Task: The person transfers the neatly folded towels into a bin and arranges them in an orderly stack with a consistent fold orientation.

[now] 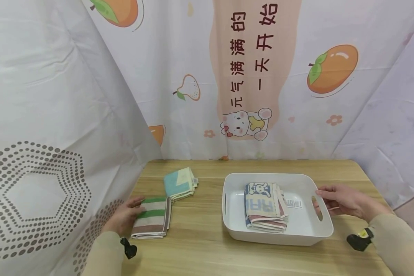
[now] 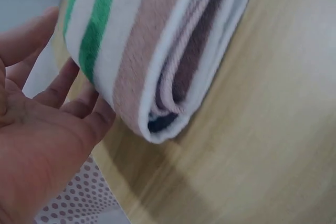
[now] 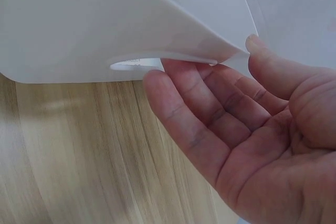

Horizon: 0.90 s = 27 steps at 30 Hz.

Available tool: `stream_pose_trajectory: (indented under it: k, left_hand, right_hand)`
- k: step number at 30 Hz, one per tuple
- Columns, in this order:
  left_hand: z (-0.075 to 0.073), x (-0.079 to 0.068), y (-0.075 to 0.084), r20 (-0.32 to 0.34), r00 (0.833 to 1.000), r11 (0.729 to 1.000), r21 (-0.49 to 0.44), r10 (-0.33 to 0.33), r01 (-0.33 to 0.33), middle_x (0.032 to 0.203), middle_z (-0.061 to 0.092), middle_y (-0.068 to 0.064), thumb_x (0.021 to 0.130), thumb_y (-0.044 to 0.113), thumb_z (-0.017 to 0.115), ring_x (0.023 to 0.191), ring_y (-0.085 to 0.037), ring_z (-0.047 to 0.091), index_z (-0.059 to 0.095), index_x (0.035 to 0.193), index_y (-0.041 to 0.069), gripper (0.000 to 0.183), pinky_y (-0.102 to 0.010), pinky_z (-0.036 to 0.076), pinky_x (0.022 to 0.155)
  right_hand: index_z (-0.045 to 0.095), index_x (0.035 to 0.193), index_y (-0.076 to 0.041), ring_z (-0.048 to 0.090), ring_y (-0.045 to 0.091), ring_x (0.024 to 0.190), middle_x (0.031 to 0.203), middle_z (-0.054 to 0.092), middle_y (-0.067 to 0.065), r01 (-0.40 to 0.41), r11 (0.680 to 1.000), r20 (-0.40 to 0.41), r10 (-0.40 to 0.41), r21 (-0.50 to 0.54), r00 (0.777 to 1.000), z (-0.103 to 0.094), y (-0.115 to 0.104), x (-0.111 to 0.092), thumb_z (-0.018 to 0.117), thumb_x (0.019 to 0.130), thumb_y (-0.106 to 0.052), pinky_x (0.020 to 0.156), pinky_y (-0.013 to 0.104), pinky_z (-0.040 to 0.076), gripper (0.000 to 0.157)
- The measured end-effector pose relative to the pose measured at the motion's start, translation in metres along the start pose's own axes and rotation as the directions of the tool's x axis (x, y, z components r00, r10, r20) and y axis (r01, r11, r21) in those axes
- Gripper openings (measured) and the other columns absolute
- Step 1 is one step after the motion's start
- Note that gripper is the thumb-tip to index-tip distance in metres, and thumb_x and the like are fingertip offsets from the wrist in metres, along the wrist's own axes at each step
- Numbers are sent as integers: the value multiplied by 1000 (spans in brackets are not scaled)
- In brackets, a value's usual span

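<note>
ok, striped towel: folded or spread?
Folded: the striped towel shows stacked layers along its edge in the left wrist view.

On the table (image 1: 193,253), two towels (image 1: 151,217) lie left — right, a basket (image 1: 276,239) holds cloths (image 1: 263,203).

We see the left hand (image 1: 128,215) touching a striped towel (image 1: 151,218), the right hand (image 1: 346,200) gripping a basket (image 1: 272,238) (folded cloth (image 1: 263,207) inside) at right.

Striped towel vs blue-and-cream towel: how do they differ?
Pattern: the striped towel has green, pale and brownish bands; the blue-and-cream towel has large colour blocks.
Contact: the left hand touches the striped towel; neither hand touches the blue-and-cream towel.
Shared: both are folded and outside the white basket.
</note>
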<state>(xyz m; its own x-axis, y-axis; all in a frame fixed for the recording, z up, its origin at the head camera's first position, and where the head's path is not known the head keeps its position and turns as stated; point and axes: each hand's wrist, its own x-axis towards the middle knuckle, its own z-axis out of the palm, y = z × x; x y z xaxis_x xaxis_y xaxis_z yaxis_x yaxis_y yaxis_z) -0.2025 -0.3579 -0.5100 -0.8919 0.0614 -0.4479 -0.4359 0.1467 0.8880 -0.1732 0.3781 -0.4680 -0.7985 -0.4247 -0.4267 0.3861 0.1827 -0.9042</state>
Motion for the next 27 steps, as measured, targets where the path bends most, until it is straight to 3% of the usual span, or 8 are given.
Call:
stream_pose_trajectory:
  k: [6, 14, 17, 22, 27]
  left_hand:
    - [-1, 2, -8, 30, 999, 994, 102, 39, -42, 158, 24, -37, 97, -2, 63, 112, -27, 61, 24, 160, 0, 74, -42, 56, 92]
    - [0, 1, -7, 48, 998, 987, 154, 40, -47, 155, 32, -36, 91, -7, 66, 109, -29, 63, 27, 160, 3, 80, -40, 57, 88]
    - [1, 0, -7, 46, 998, 973, 222, 49, -58, 151, 36, -36, 88, -9, 68, 109, -30, 63, 27, 160, 3, 84, -40, 57, 86]
    - [6, 2, -6, -20, 998, 944, 326, 52, -43, 145, 45, -37, 82, -13, 69, 105, -31, 65, 34, 159, 5, 86, -41, 58, 84]
    - [11, 3, -4, -63, 996, 901, 432, 63, -30, 134, 54, -37, 82, -10, 71, 96, -29, 66, 37, 157, 6, 84, -38, 56, 73]
  right_hand:
    - [62, 121, -2, 74, 24, 94, 104, 76, 11, 6, 1000, 11, -6, 5, 1000, -2, 1, 1, 46, 111, -21, 83, 42, 61, 27]
    - [63, 119, -6, 74, 23, 94, 104, 76, 10, 15, 1000, 33, -16, 17, 999, -3, 2, 1, 43, 112, -19, 83, 41, 61, 25]
    - [63, 120, -6, 73, 23, 94, 104, 76, 10, 11, 1000, 28, -12, 19, 1000, -3, 2, 1, 43, 112, -19, 83, 41, 61, 25]
    - [61, 124, -3, 73, 23, 94, 104, 76, 10, 1, 1000, 9, -1, 13, 1000, -2, 2, 1, 44, 111, -19, 83, 42, 61, 27]
    - [59, 125, 1, 73, 24, 94, 104, 76, 11, 2, 1000, 4, -2, 6, 1000, -3, 2, 1, 45, 111, -20, 84, 42, 61, 29]
